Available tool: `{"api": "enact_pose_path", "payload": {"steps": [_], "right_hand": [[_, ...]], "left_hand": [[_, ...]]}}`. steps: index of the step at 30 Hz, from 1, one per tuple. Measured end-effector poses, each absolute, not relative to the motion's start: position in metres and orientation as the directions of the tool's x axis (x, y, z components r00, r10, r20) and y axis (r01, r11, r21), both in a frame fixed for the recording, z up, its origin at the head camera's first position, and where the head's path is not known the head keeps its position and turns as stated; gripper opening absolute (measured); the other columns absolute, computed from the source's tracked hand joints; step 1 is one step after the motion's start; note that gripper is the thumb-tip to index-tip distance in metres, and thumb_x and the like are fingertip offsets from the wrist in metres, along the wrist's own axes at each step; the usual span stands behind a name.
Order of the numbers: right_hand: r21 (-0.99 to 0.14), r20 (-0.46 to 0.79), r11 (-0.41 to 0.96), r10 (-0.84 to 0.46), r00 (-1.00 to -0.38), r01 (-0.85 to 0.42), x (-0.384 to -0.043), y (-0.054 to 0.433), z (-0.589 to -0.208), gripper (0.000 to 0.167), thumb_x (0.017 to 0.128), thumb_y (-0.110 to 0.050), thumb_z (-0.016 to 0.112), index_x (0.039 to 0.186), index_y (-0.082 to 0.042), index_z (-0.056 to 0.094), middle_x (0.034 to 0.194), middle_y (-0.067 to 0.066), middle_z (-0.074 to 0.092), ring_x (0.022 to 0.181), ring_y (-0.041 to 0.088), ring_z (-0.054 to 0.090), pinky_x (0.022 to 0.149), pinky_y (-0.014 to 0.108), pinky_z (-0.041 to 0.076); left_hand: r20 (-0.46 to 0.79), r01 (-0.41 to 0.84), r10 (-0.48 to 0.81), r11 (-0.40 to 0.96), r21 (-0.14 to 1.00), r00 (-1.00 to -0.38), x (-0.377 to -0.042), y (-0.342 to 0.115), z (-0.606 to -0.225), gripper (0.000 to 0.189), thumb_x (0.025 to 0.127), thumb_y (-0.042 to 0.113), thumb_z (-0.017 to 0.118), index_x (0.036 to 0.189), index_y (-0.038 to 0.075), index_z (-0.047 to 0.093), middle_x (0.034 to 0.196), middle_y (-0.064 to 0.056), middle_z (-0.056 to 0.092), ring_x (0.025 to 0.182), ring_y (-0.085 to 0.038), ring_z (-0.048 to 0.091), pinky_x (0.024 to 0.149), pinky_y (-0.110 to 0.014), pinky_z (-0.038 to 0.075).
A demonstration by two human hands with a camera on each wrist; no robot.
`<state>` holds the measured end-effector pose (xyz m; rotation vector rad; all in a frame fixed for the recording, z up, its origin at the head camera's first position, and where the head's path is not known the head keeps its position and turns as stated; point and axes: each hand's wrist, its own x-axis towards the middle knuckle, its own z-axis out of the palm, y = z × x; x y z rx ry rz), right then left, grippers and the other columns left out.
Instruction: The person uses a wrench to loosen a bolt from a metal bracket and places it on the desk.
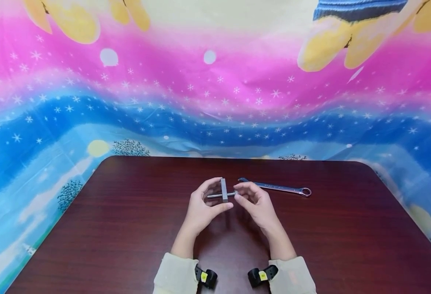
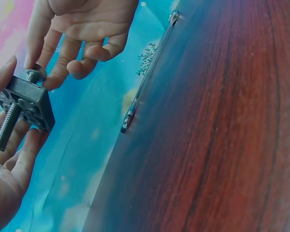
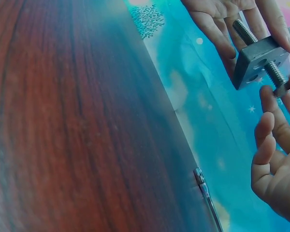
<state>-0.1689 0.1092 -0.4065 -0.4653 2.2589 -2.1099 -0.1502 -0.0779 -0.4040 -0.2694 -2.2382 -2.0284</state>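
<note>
A grey metal block (image 1: 224,190) with several holes is held up over the table by my left hand (image 1: 199,208), thumb on one edge and fingers on the opposite one. Through the block runs a threaded bolt (image 2: 8,126), sticking out on both sides. My right hand (image 1: 258,203) pinches the bolt's head (image 3: 281,90) between thumb and fingertip, with a stretch of thread showing between head and block. The other right fingers are loosely bent, as the left wrist view shows.
A combination wrench (image 1: 283,188) lies on the dark red wooden table (image 1: 127,228), just beyond and right of my right hand. Behind the table hangs a colourful printed cloth (image 1: 201,102). Both wrists wear black camera straps (image 1: 207,277) over pale sleeves (image 1: 176,274).
</note>
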Motion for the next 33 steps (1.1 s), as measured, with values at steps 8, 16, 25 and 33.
{"api": "enact_pose_path", "payload": {"steps": [8,16,25,33], "right_hand": [[-0.977,0.204,0.024,-0.194,-0.959,-0.213,-0.1696,0.1041,-0.4054,0.025,0.100,-0.013,0.059,0.113,0.008,0.063,0.067,-0.003,0.062,0.061,0.018,0.058,0.060,0.028,0.051],[-0.973,0.219,0.034,-0.179,-0.959,-0.228,-0.1695,0.1036,-0.4046,0.022,0.096,-0.008,0.064,0.114,0.005,0.063,0.081,-0.001,0.067,0.073,0.014,0.060,0.068,0.025,0.052],[-0.961,0.246,0.064,-0.246,-0.938,-0.269,-0.1693,0.1087,-0.4071,0.030,0.092,-0.004,0.067,0.122,0.001,0.062,0.109,0.003,0.066,0.090,0.011,0.057,0.077,0.022,0.051],[-0.966,0.227,0.068,-0.254,-0.940,-0.251,-0.1682,0.1107,-0.4083,0.026,0.094,-0.010,0.067,0.118,0.001,0.065,0.083,-0.004,0.062,0.073,0.013,0.057,0.066,0.029,0.052]], "left_hand": [[0.198,0.203,0.062,0.084,0.976,-0.978,-0.1485,-0.0765,-0.4005,0.068,0.077,0.008,0.085,0.138,0.018,0.057,0.127,-0.011,0.066,0.115,-0.028,0.064,0.095,-0.046,0.056],[0.207,0.212,0.062,0.081,0.974,-0.976,-0.1479,-0.0773,-0.4002,0.069,0.077,0.009,0.085,0.138,0.017,0.056,0.127,-0.011,0.066,0.115,-0.028,0.064,0.095,-0.047,0.056],[0.204,0.208,0.059,0.081,0.975,-0.977,-0.1483,-0.0780,-0.4000,0.068,0.077,0.008,0.085,0.138,0.018,0.056,0.128,-0.010,0.065,0.117,-0.027,0.064,0.094,-0.041,0.057],[0.205,0.211,0.067,0.091,0.973,-0.976,-0.1477,-0.0761,-0.4013,0.067,0.077,0.008,0.085,0.137,0.019,0.057,0.126,-0.010,0.066,0.115,-0.028,0.065,0.094,-0.044,0.057]]}}
